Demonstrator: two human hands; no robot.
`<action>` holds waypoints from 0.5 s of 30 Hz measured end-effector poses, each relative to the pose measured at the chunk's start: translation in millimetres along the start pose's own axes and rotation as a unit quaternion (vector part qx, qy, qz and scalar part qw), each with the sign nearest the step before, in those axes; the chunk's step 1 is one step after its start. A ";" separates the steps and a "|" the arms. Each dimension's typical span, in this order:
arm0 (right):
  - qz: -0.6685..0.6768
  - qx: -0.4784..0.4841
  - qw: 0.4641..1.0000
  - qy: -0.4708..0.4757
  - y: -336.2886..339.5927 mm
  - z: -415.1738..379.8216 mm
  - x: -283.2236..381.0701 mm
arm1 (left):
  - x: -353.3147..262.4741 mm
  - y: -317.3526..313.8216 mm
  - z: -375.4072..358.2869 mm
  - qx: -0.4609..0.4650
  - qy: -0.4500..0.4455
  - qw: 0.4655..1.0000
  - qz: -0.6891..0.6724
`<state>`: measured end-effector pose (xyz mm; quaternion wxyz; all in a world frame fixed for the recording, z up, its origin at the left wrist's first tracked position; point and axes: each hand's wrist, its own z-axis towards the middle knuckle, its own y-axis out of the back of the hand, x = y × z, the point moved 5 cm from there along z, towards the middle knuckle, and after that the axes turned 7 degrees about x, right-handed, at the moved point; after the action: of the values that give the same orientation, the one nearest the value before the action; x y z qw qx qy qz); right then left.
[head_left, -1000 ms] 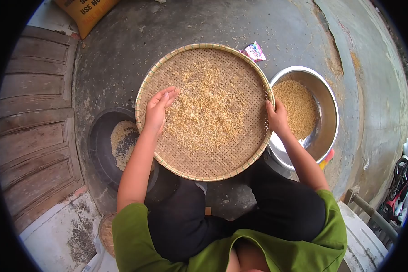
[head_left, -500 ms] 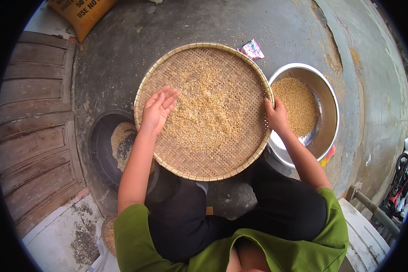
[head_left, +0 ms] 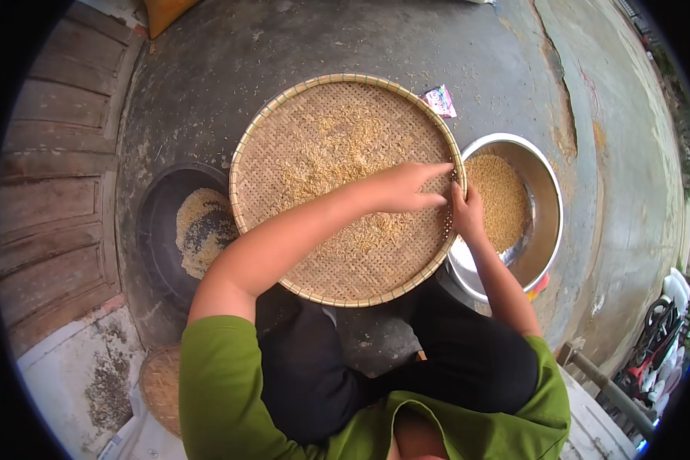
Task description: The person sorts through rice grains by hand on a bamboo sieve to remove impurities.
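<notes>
Centrally, tray (head_left: 418,126) of grain (head_left: 333,162), right grip (head_left: 468,213) clamping rim (head_left: 348,78), left grip (head_left: 408,186) apart, basin (head_left: 544,207) of grain

Looks like a home's yard or porch, open-air side at right: cracked concrete floor (head_left: 230,69), worn panelled wooden door (head_left: 50,199) at left, stained white wall (head_left: 54,368) lower left, probably a motorbike (head_left: 652,330) at right edge. Grain tray (head_left: 360,282) centre frame suits household work.

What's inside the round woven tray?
The woven tray holds loose grain scattered around its middle. The left hand and forearm extend over it, so whatever lies directly beneath them is hidden.
</notes>
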<state>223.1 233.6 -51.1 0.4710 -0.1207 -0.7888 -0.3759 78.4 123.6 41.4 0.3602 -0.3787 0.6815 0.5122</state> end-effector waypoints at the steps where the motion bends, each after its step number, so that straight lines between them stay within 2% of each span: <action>1: -0.003 0.006 1.000 0.004 1.5 0.7 0.9 | 23.2 10.7 -12.3 -0.033 0.055 0.998 0.019; 3: -0.031 0.019 0.999 -0.014 0.8 0.8 -0.1 | 66.6 28.6 -50.9 -0.113 0.162 0.978 0.071; 5: -0.015 0.016 1.000 -0.019 0.4 0.2 2.2 | 89.2 43.8 -92.9 -0.173 0.213 0.954 0.125; 6: -0.020 0.017 0.999 -0.019 0.9 1.1 1.2 | 92.5 46.3 -105.4 -0.172 0.214 0.953 0.125; 8: -0.025 0.018 0.999 -0.021 0.3 -0.3 2.6 | 101.0 48.4 -125.7 -0.176 0.276 0.938 0.117; 15: -0.021 0.006 0.999 -0.026 0.4 -1.6 6.0 | 117.1 45.7 -114.7 -0.198 0.229 0.947 0.104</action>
<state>221.2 231.8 -45.5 0.4430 -0.1106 -0.8054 -0.3780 -27.0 3.6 -17.4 0.0572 -0.4760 0.6663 0.5711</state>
